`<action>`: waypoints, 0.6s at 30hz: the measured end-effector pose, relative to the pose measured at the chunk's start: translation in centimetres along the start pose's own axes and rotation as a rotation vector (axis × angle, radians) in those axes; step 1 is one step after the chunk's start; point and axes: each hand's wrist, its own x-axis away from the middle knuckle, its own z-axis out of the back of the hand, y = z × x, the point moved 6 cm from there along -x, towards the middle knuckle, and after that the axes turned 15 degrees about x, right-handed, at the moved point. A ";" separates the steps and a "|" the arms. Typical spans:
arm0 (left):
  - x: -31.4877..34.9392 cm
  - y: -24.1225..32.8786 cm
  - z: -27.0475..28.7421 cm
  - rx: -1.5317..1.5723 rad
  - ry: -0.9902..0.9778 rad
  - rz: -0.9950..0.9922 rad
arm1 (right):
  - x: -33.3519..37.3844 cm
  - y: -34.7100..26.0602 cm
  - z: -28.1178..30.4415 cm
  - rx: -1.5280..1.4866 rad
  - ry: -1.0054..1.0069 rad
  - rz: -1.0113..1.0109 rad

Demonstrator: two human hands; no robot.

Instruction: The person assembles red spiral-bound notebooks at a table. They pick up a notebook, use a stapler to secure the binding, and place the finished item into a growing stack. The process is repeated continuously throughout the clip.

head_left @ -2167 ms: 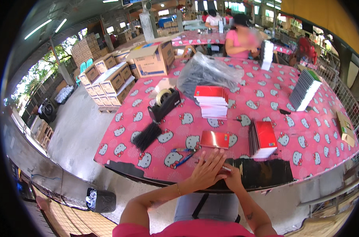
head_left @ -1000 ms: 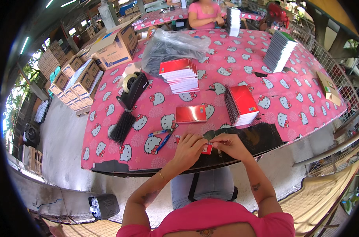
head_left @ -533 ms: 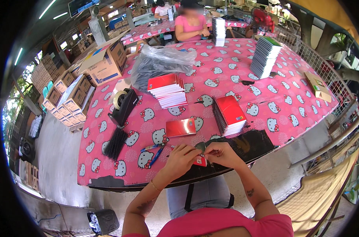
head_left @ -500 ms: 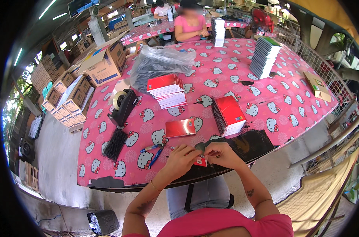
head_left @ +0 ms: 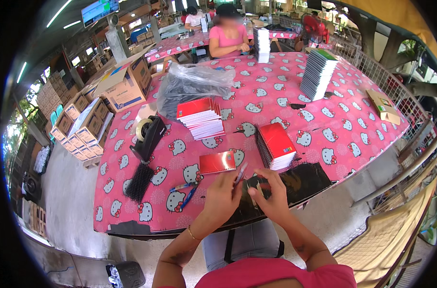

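Note:
My left hand [head_left: 221,196] is closed around a thin notebook [head_left: 241,173], tilted nearly edge-on so that only a narrow pale strip shows above the fingers. Beside it my right hand [head_left: 272,196] has its thumb and fingers apart over the black patch, and no held thing shows in it. Just beyond the left hand lies a single red notebook [head_left: 217,162], flat on the table. A stack of red spiral notebooks [head_left: 277,139] stands past my right hand. Farther back is a fanned stack of red-covered notebooks [head_left: 199,113]. Two blue pens [head_left: 188,196] lie left of my left hand.
Black spiral coils [head_left: 139,183] and a tape dispenser [head_left: 148,139] are on the table's left. Behind them are a clear plastic bag [head_left: 192,89] and cardboard boxes [head_left: 124,86]. Tall notebook stacks [head_left: 318,74] stand at the back right. A person [head_left: 228,38] sits across the table.
My hands have moved apart. The small red piece between them has left its spot near the table edge, and a notebook now stands tilted in my left hand. My right fingers have spread.

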 end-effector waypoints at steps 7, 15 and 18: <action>-5.6 -4.4 2.4 0.173 0.108 -0.081 | -7.8 7.0 3.5 -0.378 -0.081 -0.295; -3.2 -16.0 1.4 -0.330 -0.249 -0.132 | -13.9 16.5 4.1 0.629 -0.176 -0.138; -2.1 -16.8 1.5 -0.410 -0.227 -0.210 | -14.1 14.3 3.4 0.669 -0.282 -0.177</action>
